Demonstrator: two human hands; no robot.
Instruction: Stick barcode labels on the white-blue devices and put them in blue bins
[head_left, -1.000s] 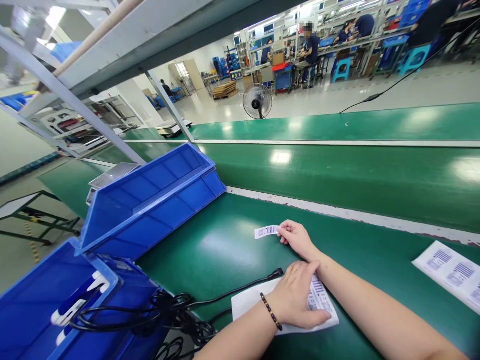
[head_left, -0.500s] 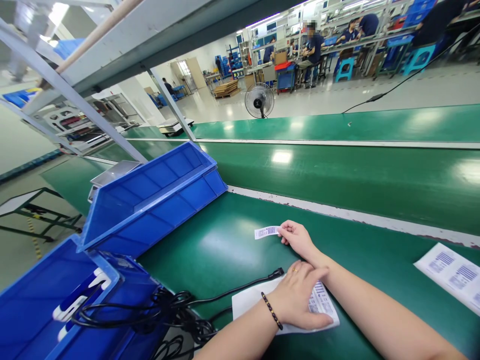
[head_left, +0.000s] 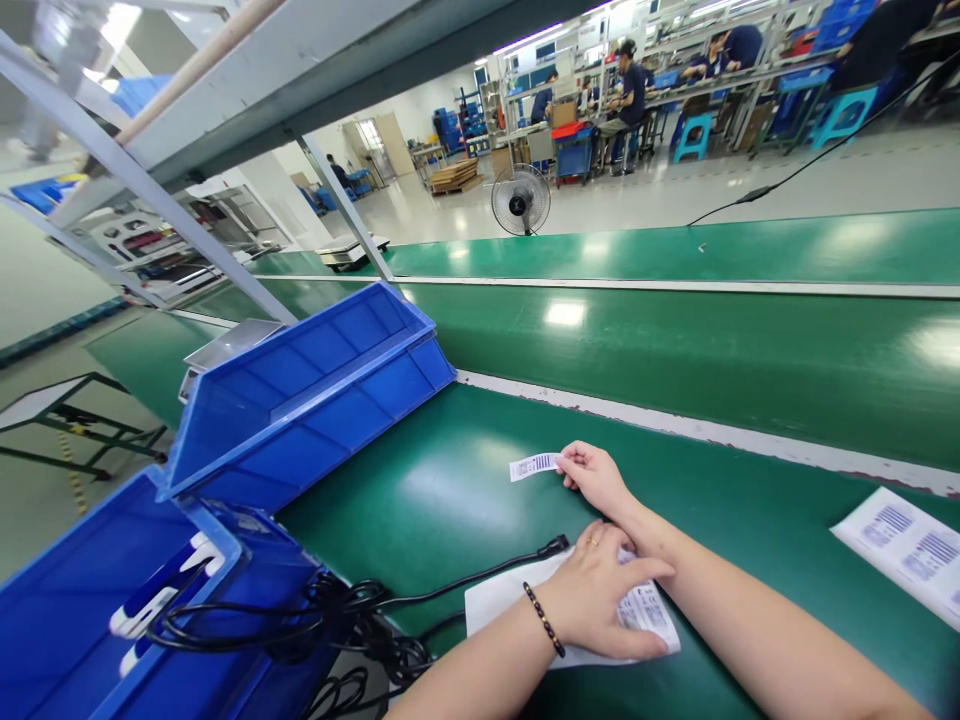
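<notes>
Between thumb and fingertips, my right hand [head_left: 598,480] pinches one end of a small white barcode label [head_left: 534,465]. The label's free end points left, over the green work surface [head_left: 420,480]. My left hand [head_left: 596,590], wearing a ring and a dark beaded bracelet, rests flat with spread thumb on a white sheet of printed labels [head_left: 649,612]. It hides much of that sheet and lies beside my right forearm. A black cable's plug end [head_left: 555,546] touches the area by the sheet's upper edge.
Two blue bins [head_left: 352,420] [head_left: 82,570] stand on the left, with coiled black cables [head_left: 360,620] at the nearer one. Another label sheet [head_left: 904,550] lies at right. Beyond the white strip [head_left: 637,413] runs a green belt [head_left: 675,340]. A fan [head_left: 520,202] and seated people are farther back.
My left thumb has shifted slightly to the right and down over my right forearm. The right hand still pinches the label in nearly the same spot. The view has moved very slightly.
</notes>
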